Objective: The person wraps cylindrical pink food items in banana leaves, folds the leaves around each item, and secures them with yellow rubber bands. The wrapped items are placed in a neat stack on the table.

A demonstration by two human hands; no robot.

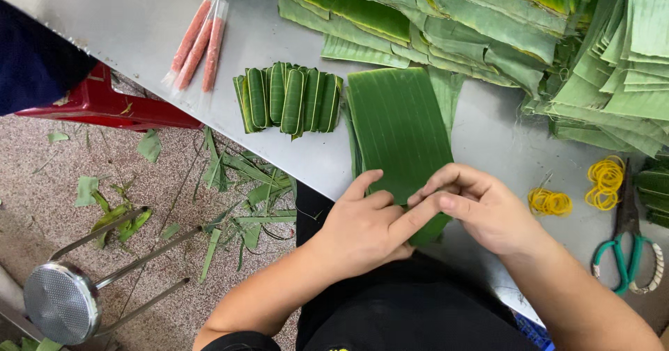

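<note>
Both my hands are on the near end of one banana leaf strip (398,131). It lies flat on the grey metal table (139,17), long axis running away from me, near end overhanging the table edge at my lap.

Left hand (362,225): fingers curled, thumb up against the leaf's left edge, pressing the near end. Can't tell whether anything is rolled inside.
Right hand (481,208): fingers bent over the near end from the right, index finger laid across my left knuckles. Pinching the leaf, not a full fist.

Counts, moving outward:
- Finished leaf-wrapped rolls (289,99): one tight cluster just left of the strip's far end. I count about 8, standing side by side; the overlap makes the exact number uncertain.
- Pink sausage sticks in clear wrap (197,43): 3, lying parallel, further left on the table.
- Yellow rubber bands: 2 piles to my right, a small one (549,202) near my right hand and a looser one (605,180) just beyond it. Individual bands are too tangled to count.
- Scissors (626,246): 1 pair, green handles, right of the bands.
- Cut leaf stacks (529,30): a large overlapping heap across the far and right side of the table, not countable.

Off the table, left: a red plastic stool (104,104), leaf scraps (237,184) scattered on the speckled floor, 1 metal stool (59,302) with a round perforated seat.
</note>
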